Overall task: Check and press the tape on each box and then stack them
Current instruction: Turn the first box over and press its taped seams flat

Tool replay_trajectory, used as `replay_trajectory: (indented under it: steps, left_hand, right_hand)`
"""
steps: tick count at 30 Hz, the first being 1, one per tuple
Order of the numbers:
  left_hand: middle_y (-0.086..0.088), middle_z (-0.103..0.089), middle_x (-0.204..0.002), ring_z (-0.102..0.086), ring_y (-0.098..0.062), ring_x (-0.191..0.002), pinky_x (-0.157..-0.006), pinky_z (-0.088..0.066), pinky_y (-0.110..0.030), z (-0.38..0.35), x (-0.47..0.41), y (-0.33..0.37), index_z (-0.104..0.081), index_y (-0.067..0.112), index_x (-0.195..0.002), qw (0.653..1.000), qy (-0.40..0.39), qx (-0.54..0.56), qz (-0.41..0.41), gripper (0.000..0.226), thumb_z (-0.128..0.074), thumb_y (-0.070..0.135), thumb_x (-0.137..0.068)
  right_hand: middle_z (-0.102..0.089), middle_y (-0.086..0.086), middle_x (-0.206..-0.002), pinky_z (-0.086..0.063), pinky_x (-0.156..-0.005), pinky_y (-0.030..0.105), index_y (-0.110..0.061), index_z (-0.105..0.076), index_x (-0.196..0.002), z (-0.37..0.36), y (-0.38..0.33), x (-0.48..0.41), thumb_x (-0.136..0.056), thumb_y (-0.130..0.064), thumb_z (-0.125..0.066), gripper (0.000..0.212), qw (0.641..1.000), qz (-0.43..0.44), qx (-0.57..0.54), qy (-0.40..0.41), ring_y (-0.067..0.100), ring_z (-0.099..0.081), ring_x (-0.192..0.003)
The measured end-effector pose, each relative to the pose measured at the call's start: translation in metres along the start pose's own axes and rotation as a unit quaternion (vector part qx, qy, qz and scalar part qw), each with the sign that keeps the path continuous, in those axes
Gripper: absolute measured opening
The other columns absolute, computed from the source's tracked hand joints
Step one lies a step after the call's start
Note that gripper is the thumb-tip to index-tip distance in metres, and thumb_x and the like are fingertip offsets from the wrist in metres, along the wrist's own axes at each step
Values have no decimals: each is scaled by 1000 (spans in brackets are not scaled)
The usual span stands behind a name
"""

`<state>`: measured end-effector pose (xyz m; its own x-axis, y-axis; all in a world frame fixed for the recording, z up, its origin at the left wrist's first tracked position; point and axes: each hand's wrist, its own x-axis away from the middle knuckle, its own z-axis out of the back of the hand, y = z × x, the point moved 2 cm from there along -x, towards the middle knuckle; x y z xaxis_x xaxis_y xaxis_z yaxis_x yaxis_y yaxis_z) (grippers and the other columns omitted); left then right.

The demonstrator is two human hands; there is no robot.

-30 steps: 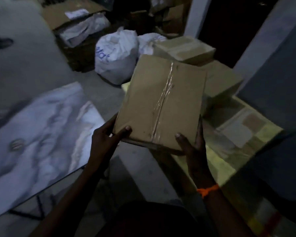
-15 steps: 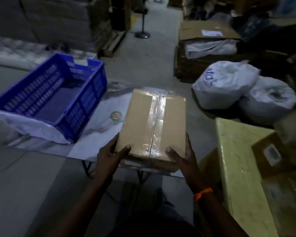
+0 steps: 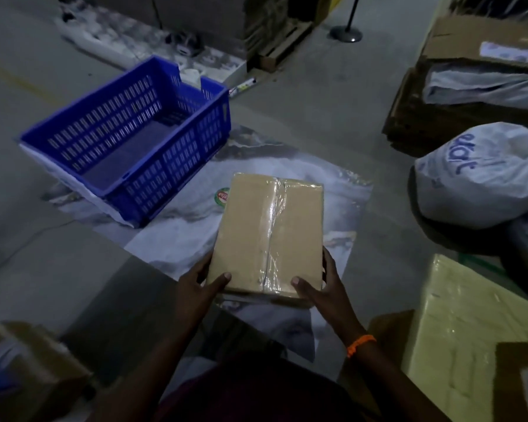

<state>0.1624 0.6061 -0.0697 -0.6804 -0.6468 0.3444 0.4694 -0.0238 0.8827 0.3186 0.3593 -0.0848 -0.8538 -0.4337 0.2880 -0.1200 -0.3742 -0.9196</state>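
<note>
Cardboard box [image 3: 269, 233], lengthwise away, both hands

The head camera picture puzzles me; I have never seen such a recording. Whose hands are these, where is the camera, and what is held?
There is no machine: a person works bare-handed, with the camera worn on their head, looking forward and down. So the left hand and right hand, reaching in from below, are their own. Each holds a near corner of a brown cardboard box, thumb on top. Clear tape runs down its middle. Beneath it lies a pale marbled sheet, with a blue crate at its far left. White sacks sit to the right, and a yellow wrapped package lies nearer.
</note>
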Motion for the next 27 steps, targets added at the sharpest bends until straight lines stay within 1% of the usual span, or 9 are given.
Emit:
replay_trajectory:
  steps: [2, 5, 9, 14, 17, 20, 24, 26, 27]
  left_hand:
    - [11, -58, -126, -58, -10, -115, -87, -47, -21, -3, -1, 3, -55, 25, -142, 1000, 17, 1, 2, 65, -83, 26, -83]
    - [5, -64, -122, -62, -16, -112, -88, -52, -27, -3, -7, 6, -59, 20, -136, 1000, 27, 4, 5, 56, -81, 21, -85]
    - [2, -67, -123, -63, -5, -107, -93, -56, -37, 2, -25, 15, -62, 20, -130, 999, 38, -3, -15, 42, -75, 19, -90]
    - [3, -64, -127, -61, -6, -105, -83, -48, -17, 1, -54, 41, -59, 20, -134, 997, 16, -52, -59, 40, -69, 20, -95]
    - [-1, -61, -138, -60, -12, -111, -91, -51, -28, -5, -76, 46, -53, 17, -143, 997, -5, -67, -42, 52, -71, 25, -94]
    - [4, -57, -139, -59, -17, -118, -98, -51, -39, -14, -96, 56, -41, 24, -150, 997, -54, -58, 1, 68, -74, 32, -90]
    - [-1, -66, -116, -64, -26, -112, -96, -56, -52, -25, -105, 65, -51, 35, -122, 993, -119, -17, 14, 50, -77, 21, -81]
    - [-1, -69, -110, -66, -25, -106, -93, -57, -51, -25, -101, 67, -56, 38, -112, 994, -110, 5, 6, 48, -76, 15, -75]
    - [0, -69, -109, -67, -23, -104, -92, -57, -51, -23, -99, 68, -57, 38, -114, 995, -102, 12, -4, 53, -76, 16, -70]
  right_hand:
    - [-53, -25, -137, -49, -88, 7, -33, -38, -151, 1, 1, -2, -81, -28, -87, 86, 1000, 0, -5, 7, -19, -53, -116]
    - [-55, -23, -136, -49, -86, 6, -32, -42, -148, 0, 2, -4, -81, -32, -87, 81, 1000, 0, -8, 18, -19, -53, -116]
    - [-60, -16, -134, -52, -88, 12, -31, -45, -147, -1, 0, -17, -81, -39, -84, 77, 998, -9, -24, 54, -13, -57, -115]
    - [-58, -5, -133, -47, -86, 13, -23, -43, -150, 4, -15, -44, -88, -29, -80, 72, 994, -9, -46, 100, -3, -58, -112]
    - [-58, 0, -132, -52, -93, 26, -18, -45, -149, 7, -21, -63, -89, -27, -79, 69, 992, -13, -53, 114, 16, -60, -118]
    - [-59, 1, -131, -55, -99, 40, -18, -47, -149, 9, -25, -86, -90, -33, -79, 69, 992, -42, -52, 107, 21, -61, -117]
    - [-74, 2, -118, -57, -98, 51, -28, -67, -121, 2, -24, -107, -81, -44, -83, 46, 993, -45, -49, 93, 21, -72, -106]
    - [-75, -4, -115, -57, -98, 48, -27, -65, -125, -6, -23, -108, -74, -58, -79, 62, 994, -39, -25, 103, 17, -71, -106]
    - [-73, -4, -117, -57, -98, 46, -25, -62, -131, -9, -29, -105, -76, -55, -79, 65, 993, -26, -19, 115, 17, -70, -108]
